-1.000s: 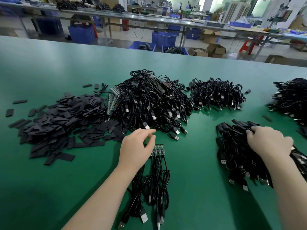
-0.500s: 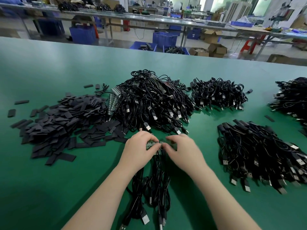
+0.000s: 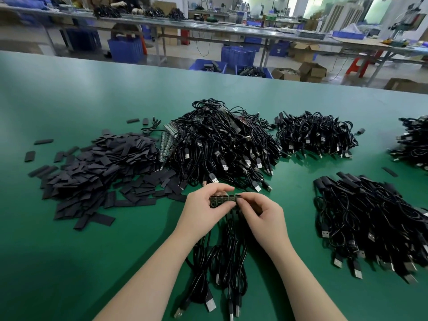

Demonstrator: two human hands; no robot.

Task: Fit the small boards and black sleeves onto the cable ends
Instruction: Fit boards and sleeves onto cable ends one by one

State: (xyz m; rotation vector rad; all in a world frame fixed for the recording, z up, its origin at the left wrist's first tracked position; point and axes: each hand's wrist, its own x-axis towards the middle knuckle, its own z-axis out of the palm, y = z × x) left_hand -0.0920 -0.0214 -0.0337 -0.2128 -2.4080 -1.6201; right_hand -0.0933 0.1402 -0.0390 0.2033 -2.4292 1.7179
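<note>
The green table (image 3: 69, 251) fills most of the view and carries everything. At its middle sits the biggest heap of black cables (image 3: 222, 147), plugs sticking out all round. To the left of it spreads a wide pile of flat black sleeves (image 3: 92, 172), with a few loose ones scattered further left. To the right lies a lower bundle of cables with sleeves on their ends (image 3: 375, 218), and beyond it, further back, a smaller cable heap (image 3: 315, 135); another heap (image 3: 414, 142) is cut off by the right edge. A row of small boards (image 3: 165, 144) peeks out between the sleeve pile and the big heap.

Nearest the person, a short bunch of cables (image 3: 222, 262) runs toward the bottom edge, its plugs lying on the table. Its far ends carry a strip of small boards (image 3: 223, 200), held just above the table. The left hand (image 3: 203, 212) pinches the strip's left part, and the right hand (image 3: 264, 218) pinches its right end; the two hands are close together.
</note>
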